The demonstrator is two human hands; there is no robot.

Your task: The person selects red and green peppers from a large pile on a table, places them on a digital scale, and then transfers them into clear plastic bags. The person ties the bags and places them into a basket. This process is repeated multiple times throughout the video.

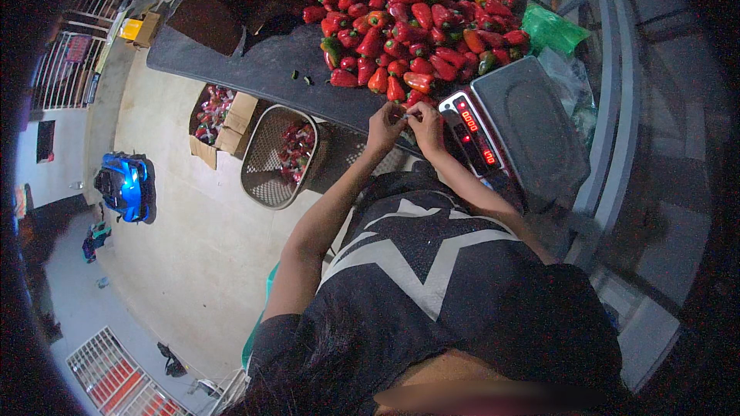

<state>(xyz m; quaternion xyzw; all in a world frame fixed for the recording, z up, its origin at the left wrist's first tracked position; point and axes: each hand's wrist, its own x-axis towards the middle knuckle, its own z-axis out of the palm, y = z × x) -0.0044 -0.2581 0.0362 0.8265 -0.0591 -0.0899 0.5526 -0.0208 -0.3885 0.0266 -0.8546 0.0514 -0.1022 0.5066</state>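
I see peppers on a dark table, upper centre; floor, left; mid-frame, left hand and right hand, fingers pinched together.

Dim and grainy, the view curves toward blackened edges.

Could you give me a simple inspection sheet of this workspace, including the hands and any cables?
Surface: dark table, largely covered on its far side.
Things: heap of mostly red peppers; scale with lit red display, right of the hands.
Clutter: green plastic bag beside the peppers; cardboard box at the table's left; small dark bits.
Hands: left hand and right hand close together, fingertips pinched; whatever is between them is too small to identify.
Cables: nothing seen.
Surroundings: pale floor, plastic basket with red items, blue toy-like vehicle.
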